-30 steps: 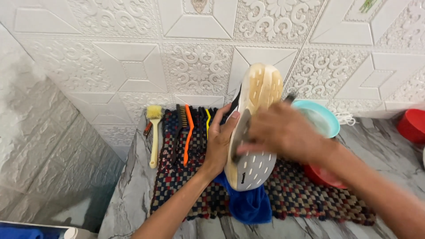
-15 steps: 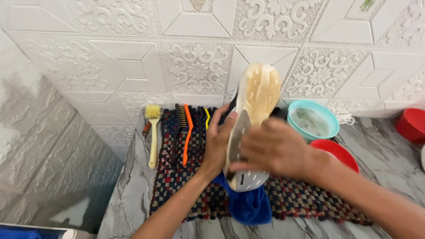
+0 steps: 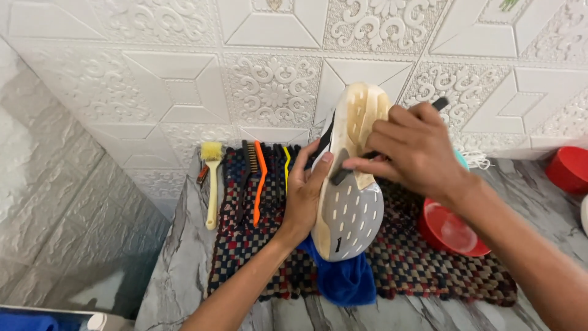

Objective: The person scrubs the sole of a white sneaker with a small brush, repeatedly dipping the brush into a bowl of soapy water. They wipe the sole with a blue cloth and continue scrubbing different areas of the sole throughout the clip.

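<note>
My left hand point(image 3: 304, 193) grips the side of a sneaker point(image 3: 350, 202) held sole-up, with a grey and cream sole. My right hand point(image 3: 411, 150) presses a dark-handled brush point(image 3: 438, 104) against the upper part of the sole. The brush head is hidden under my fingers. A blue cloth point(image 3: 343, 282) lies under the shoe's lower end on a checkered woven mat point(image 3: 429, 270).
Several brushes lie at the mat's left: a yellow-bristled one point(image 3: 212, 178), a black one point(image 3: 247, 178) and an orange-handled one point(image 3: 260, 184). A red bowl point(image 3: 450, 230) sits right of the shoe, a red container point(image 3: 566, 168) at far right. Embossed white wall tiles stand behind the marble counter point(image 3: 177, 263).
My right hand has moved up the sole from its lower part toward the toe end, with the brush. The red bowl is now uncovered.
</note>
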